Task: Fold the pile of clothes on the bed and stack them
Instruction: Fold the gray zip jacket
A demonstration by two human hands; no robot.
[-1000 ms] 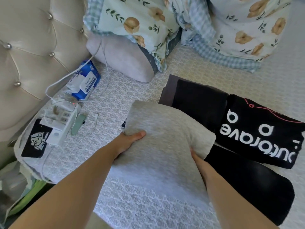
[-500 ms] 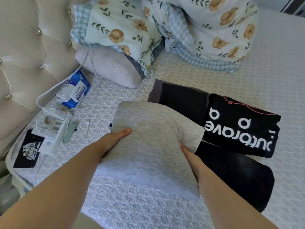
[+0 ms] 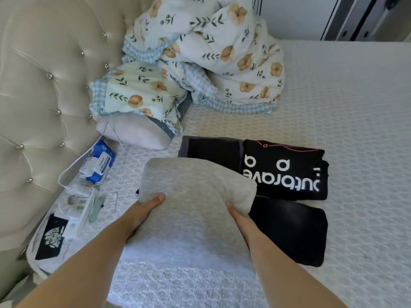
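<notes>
A folded grey garment [image 3: 191, 196] is lifted at its far end between both hands, its near end resting on the bed [image 3: 344, 130]. My left hand [image 3: 144, 210] grips its left edge, thumb on top. My right hand [image 3: 239, 218] holds its right edge, fingers hidden under the cloth. To the right lie folded dark clothes: a black shirt with white lettering [image 3: 287, 172], a dark garment [image 3: 211, 150] behind the grey one, and a plain black piece [image 3: 291, 230] near my right wrist.
A floral duvet [image 3: 200, 63] is heaped at the back over a pale pillow [image 3: 135, 134]. Along the tufted headboard [image 3: 40, 96] sit a blue wipes pack [image 3: 100, 161], a white power strip with cables [image 3: 77, 207] and a black phone [image 3: 51, 236].
The view has tilted up, showing more of the duvet and the far bed. Both hands keep the same hold on the grey garment, which stays beside the dark clothes.
</notes>
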